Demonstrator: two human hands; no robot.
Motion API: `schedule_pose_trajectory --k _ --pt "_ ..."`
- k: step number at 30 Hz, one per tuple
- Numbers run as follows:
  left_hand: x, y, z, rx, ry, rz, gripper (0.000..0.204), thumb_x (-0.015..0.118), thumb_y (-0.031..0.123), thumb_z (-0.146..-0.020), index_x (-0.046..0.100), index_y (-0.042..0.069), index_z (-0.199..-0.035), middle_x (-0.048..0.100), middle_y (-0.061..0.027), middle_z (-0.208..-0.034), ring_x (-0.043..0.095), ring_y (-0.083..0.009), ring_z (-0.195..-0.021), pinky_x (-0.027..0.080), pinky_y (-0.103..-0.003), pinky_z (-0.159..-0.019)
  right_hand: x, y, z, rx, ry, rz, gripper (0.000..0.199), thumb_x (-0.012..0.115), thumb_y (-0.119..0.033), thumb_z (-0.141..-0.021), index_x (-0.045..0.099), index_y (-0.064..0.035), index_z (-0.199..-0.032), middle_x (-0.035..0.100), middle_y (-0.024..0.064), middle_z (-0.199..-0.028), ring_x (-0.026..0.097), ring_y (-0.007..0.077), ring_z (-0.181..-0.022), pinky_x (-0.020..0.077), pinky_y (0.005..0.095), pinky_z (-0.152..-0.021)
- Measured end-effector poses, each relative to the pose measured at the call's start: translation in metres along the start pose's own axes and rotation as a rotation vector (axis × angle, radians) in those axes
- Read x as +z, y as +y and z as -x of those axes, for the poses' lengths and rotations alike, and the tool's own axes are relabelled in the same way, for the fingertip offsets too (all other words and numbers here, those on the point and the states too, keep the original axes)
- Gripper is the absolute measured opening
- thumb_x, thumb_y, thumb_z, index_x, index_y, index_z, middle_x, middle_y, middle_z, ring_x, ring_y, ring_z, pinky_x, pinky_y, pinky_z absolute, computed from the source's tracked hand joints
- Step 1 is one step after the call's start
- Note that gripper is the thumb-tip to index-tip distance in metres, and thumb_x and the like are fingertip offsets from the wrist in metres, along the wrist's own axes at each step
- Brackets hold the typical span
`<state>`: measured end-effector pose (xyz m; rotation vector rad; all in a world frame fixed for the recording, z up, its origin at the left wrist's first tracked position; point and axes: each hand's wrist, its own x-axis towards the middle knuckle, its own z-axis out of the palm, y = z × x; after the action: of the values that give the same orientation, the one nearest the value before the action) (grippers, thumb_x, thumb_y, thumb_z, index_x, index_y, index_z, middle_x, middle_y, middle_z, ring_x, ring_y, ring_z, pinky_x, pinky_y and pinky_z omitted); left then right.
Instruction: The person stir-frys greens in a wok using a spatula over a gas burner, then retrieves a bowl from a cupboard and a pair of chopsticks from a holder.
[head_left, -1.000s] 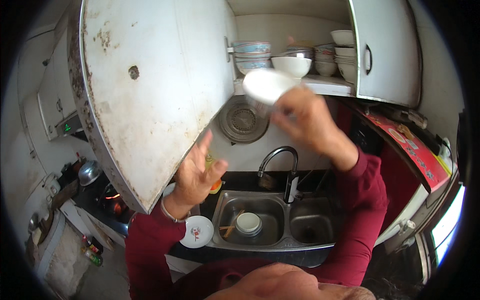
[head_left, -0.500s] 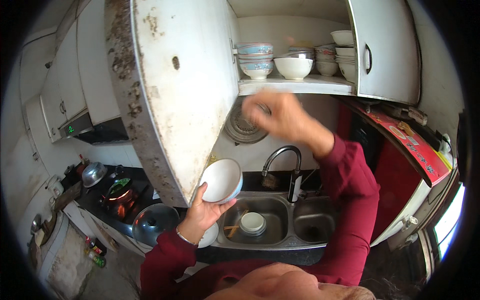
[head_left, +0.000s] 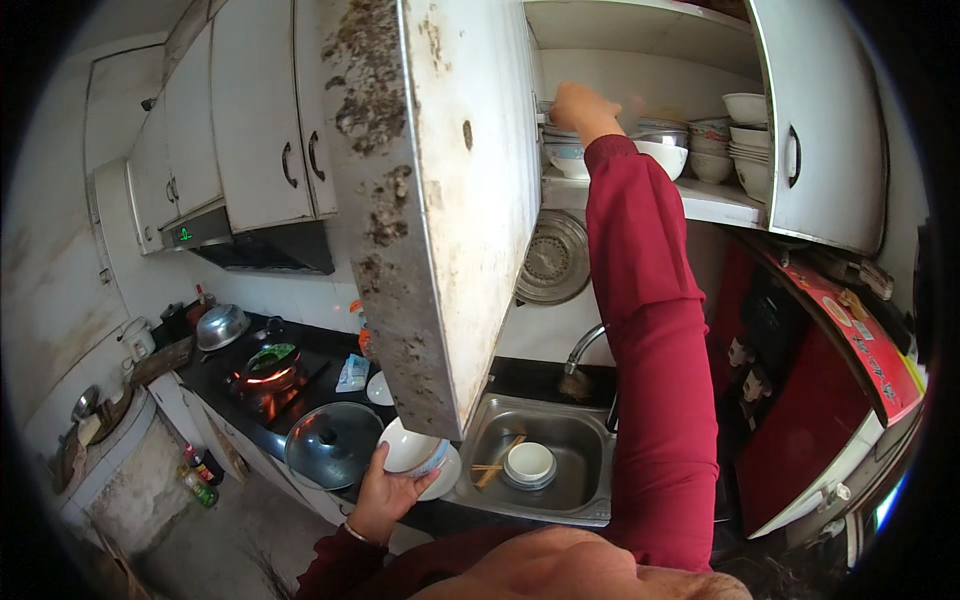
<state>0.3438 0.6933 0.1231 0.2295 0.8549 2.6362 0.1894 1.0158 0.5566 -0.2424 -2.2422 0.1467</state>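
My left hand point(head_left: 383, 500) is closed on the edge of a bowl point(head_left: 408, 447), white inside with a blue patterned outside. It holds the bowl tilted, low beside the open cabinet door point(head_left: 475, 190). My right arm is stretched up into the wall cabinet. There my right hand point(head_left: 585, 108) is at the top of a stack of blue patterned bowls point(head_left: 566, 158), its fingers mostly hidden, so their grip does not show. A larger white bowl point(head_left: 663, 157) stands just right of that stack, partly behind my sleeve.
Below is a steel sink point(head_left: 590, 480) holding a small white bowl point(head_left: 529, 461) and chopsticks point(head_left: 487, 474). A dark pan lid point(head_left: 333, 445) lies on the left counter, near a lit stove pot point(head_left: 270, 362). More bowls point(head_left: 750, 140) fill the cabinet's right side.
My right hand has gone up into the cabinet, to the blue bowl stack. My left hand has lowered the bowl down and left. The whole view has turned left.
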Motion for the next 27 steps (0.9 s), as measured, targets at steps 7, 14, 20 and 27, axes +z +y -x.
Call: schedule_pose_trajectory --k 7,14,20,27 --pt "-0.018 -0.005 0.012 0.021 0.094 0.076 0.051 0.037 0.042 -0.093 0.034 0.011 -0.133 0.042 -0.0137 -0.132 0.045 -0.0312 -0.118 0.044 -0.045 -0.091 -0.005 0.002 -0.006 0.155 0.06 -0.194 0.034 0.059 -0.011 -0.064 0.065 -0.0101 -0.097 0.064 0.0096 -0.105 0.06 0.0304 -0.093 0.0311 0.0498 -0.084" --pt "-0.02 -0.009 0.015 0.011 0.066 0.061 0.052 0.039 0.043 -0.092 0.034 0.011 -0.133 0.041 -0.0136 -0.133 0.045 -0.0315 -0.118 0.045 -0.044 -0.09 0.003 0.007 -0.01 0.181 0.159 -0.314 0.024 0.062 -0.019 -0.064 0.068 -0.0139 -0.087 0.067 0.0089 -0.094 0.061 0.0302 -0.086 0.0295 0.0492 -0.085" --pt "-0.018 -0.014 0.016 0.008 0.039 0.027 0.054 0.041 0.044 -0.091 0.034 0.01 -0.133 0.043 -0.0142 -0.131 0.045 -0.0316 -0.117 0.045 -0.043 -0.089 -0.008 0.015 0.0 0.01 0.496 -0.351 0.022 0.062 -0.038 -0.074 0.07 -0.0201 -0.084 0.067 0.0073 -0.082 0.063 0.0273 -0.081 0.0328 0.0495 -0.08" --pt "-0.01 -0.025 0.015 -0.036 0.042 -0.001 0.057 0.035 0.046 -0.092 0.032 0.01 -0.136 0.043 -0.0141 -0.133 0.046 -0.0326 -0.118 0.045 -0.043 -0.09 -0.046 0.034 0.07 -0.244 0.597 -0.459 0.029 0.064 -0.036 -0.078 0.068 -0.0127 -0.095 0.065 0.0079 -0.075 0.06 0.0196 -0.067 0.0454 0.0328 -0.065"
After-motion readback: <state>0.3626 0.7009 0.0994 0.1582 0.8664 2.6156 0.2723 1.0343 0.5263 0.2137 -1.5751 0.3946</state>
